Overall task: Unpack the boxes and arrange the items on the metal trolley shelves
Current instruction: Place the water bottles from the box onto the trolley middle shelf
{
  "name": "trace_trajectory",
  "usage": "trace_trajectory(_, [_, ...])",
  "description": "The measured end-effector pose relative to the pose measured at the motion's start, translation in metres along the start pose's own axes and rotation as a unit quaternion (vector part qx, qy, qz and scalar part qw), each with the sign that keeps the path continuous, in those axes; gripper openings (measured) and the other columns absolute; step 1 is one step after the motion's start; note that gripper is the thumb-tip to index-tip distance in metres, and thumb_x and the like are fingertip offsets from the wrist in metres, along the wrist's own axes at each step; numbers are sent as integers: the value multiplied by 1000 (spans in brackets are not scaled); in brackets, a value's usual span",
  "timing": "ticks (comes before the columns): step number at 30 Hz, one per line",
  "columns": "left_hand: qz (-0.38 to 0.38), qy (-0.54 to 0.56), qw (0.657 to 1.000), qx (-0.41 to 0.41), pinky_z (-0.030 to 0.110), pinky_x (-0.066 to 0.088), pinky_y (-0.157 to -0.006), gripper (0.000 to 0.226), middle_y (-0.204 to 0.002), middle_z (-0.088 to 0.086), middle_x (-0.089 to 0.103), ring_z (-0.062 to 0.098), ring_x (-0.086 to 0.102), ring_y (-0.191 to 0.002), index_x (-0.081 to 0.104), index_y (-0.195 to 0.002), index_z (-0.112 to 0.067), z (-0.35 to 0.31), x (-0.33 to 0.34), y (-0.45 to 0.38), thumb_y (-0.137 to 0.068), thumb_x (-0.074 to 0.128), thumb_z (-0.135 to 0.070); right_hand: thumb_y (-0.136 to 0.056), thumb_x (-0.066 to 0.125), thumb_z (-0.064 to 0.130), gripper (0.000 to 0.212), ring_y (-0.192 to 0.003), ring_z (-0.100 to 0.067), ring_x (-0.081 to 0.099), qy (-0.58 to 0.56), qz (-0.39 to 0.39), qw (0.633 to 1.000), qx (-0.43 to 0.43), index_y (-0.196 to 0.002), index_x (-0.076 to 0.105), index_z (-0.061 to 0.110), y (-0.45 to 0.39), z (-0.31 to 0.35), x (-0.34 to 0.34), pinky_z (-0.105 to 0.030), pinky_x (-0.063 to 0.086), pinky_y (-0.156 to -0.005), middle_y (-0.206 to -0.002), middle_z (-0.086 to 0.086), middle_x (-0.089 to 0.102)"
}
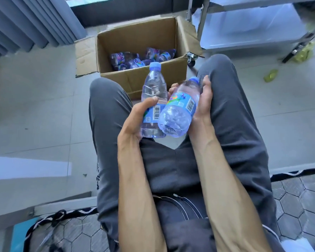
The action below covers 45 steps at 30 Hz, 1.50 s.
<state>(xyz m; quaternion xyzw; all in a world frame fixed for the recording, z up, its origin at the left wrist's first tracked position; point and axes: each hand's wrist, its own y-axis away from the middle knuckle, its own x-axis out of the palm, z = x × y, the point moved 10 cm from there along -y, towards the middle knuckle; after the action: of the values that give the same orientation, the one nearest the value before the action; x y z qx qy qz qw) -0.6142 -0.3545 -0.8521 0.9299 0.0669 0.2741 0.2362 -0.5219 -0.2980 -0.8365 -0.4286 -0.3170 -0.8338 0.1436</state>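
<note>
While the person sits with knees apart, facing an open cardboard box (144,77) on the tiled floor, two water bottles are out of it and in hand — unpacking is under way, shelving is not. Leftmost: the left hand (135,119) is wrapped round the labelled lower body of the left bottle (154,91), thumb across the front just above the barcode, fingers hidden behind; bottle near upright, blue cap pointing away toward the box. Just beside it, touching at the label, the right bottle (178,113) lies tilted with its clear base toward the camera and its cap away; the right hand (204,100) cradles it from the right side, fingers curled round the body, fingertips showing at the far edge. Both bottles hang over the lap, between the thighs, near the box's front wall. Inside the box, more bottles (140,59) lie on their sides in a loose heap — several at least, exact count not readable. Further right, the metal trolley (244,33) stands just behind the box's right flap; the shelves visible appear bare, though glare and blur limit certainty, and the upper right corner is cut off. Judgement: early stage. Remaining — carry these two to a shelf, empty the box, arrange. Other boxes: none in view, cannot say.
</note>
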Motion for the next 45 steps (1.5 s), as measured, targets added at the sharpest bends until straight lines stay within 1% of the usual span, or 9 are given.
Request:
trace_trajectory(2, [52, 65, 997, -6, 53, 33, -115, 53, -148, 23, 44, 39, 44, -136, 47, -141, 2, 3, 14, 0, -96, 51, -26, -78, 54, 64, 54, -67, -28, 51, 4, -13, 999, 36, -75, 49, 11, -9, -9, -10, -35, 43, -67, -73, -10, 50])
trace_trajectory(5, [28, 88, 996, -8, 43, 55, -90, 47, -116, 18, 65, 31, 66, -102, 57, -124, -2, 1, 14, 1, -86, 65, -30, -77, 63, 46, 35, -63, -25, 54, 13, -28, 998, 53, -75, 49, 15, -9, -13, -26, -32, 45, -64, -69, -7, 57])
trace_trajectory(9, [21, 136, 990, 21, 37, 52, -77, 58, -94, 13, 60, 24, 60, -81, 59, -111, -6, -7, 5, -3, -68, 85, -35, -82, 67, 53, 31, -88, -16, 63, -36, -32, 996, 73, -95, 61, 26, -8, -20, -32, -31, 48, -81, -102, 4, 66])
trace_trajectory(13, [2, 187, 979, 85, 34, 53, -74, 38, -97, 8, 64, 20, 62, -83, 59, -116, -8, -23, -3, -5, -88, 61, -34, -92, 53, 52, 41, -79, -20, 61, -24, -39, 998, 34, -84, 66, 14, -16, -7, -28, -32, 45, -73, -91, -5, 63])
trace_trajectory(16, [-22, 163, 984, 70, 34, 50, -71, 30, -74, 9, 64, 23, 61, -69, 69, -85, -3, -20, -7, -5, -89, 53, -28, -94, 51, 48, 34, -72, -20, 57, -37, 1, 999, 28, -83, 52, 16, -9, -9, -26, -30, 49, -64, -77, -4, 55])
trace_trajectory(23, [11, 120, 993, -11, 37, 50, -81, 69, -94, 13, 58, 24, 57, -86, 56, -115, -4, 1, 2, -11, -65, 88, -39, -99, 46, 45, 34, -88, -19, 57, -5, 28, 999, 13, -111, 49, 13, 8, -13, -19, -30, 49, -80, -103, -9, 52])
trace_trajectory(29, [32, 150, 988, -35, 46, 48, -95, 45, -109, 18, 60, 31, 59, -99, 53, -124, -2, 7, 10, -10, -89, 60, -29, -84, 62, 60, 37, -75, -19, 48, -24, 38, 997, 66, -89, 44, 28, -4, -17, -9, -35, 45, -74, -84, 2, 41])
trace_trajectory(38, [-10, 167, 986, 4, 35, 52, -75, 38, -87, 15, 59, 26, 61, -75, 59, -102, 1, -4, 2, -6, -85, 51, -31, -89, 60, 45, 28, -76, -19, 60, -35, 7, 996, 81, -87, 60, 17, -22, -20, -21, -33, 49, -75, -85, -3, 61])
trace_trajectory(45, [68, 207, 975, -43, 36, 18, -122, 56, -142, 8, 43, 19, 46, -122, 42, -140, -1, 8, 27, -5, -95, 49, -35, -90, 62, 54, 40, -107, -13, 52, -69, 1, 995, 74, -114, 52, 24, 7, -21, -19, -26, 30, -111, -112, 3, 54])
